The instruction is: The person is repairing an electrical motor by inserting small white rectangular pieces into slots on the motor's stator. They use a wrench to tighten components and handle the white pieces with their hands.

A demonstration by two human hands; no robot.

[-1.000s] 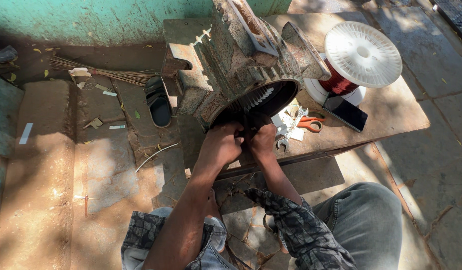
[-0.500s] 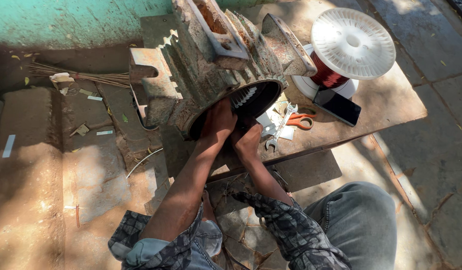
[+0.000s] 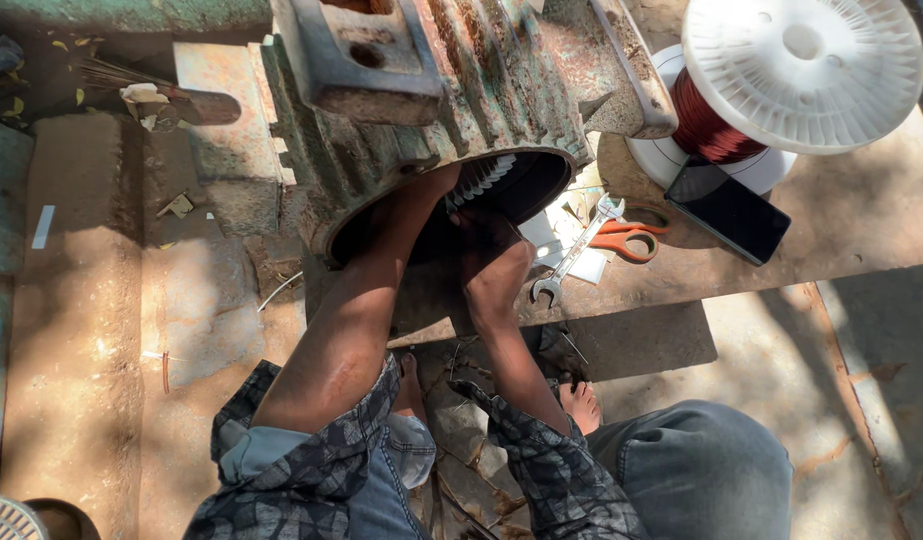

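Both arms go into the open end of the big finned motor housing (image 3: 452, 100), which lies on its side at the left end of the table (image 3: 862, 220), mouth facing the near edge. The left hand (image 3: 437, 190) is sunk past the wrist into the dark bore, so I cannot tell whether it is spread or gripping. The right hand (image 3: 492, 250) sits at the lower rim of the opening, knuckles up, fingers curled inward toward the white slot liners (image 3: 482, 178); what it holds, if anything, is lost in shadow.

Working in that bore, it looks wise to keep the fingers along the slots and press gently, since the white liners look thin and easy to bend.

Just right of the hands lie a spanner (image 3: 572, 255) and orange-handled scissors (image 3: 632, 238) on white scraps. Farther right, a white spool of copper wire (image 3: 772, 80) stands with a dark phone (image 3: 727, 208) leaning at its base.

The housing's far end is cut off by the top of the frame, and deep shade hides the inside.
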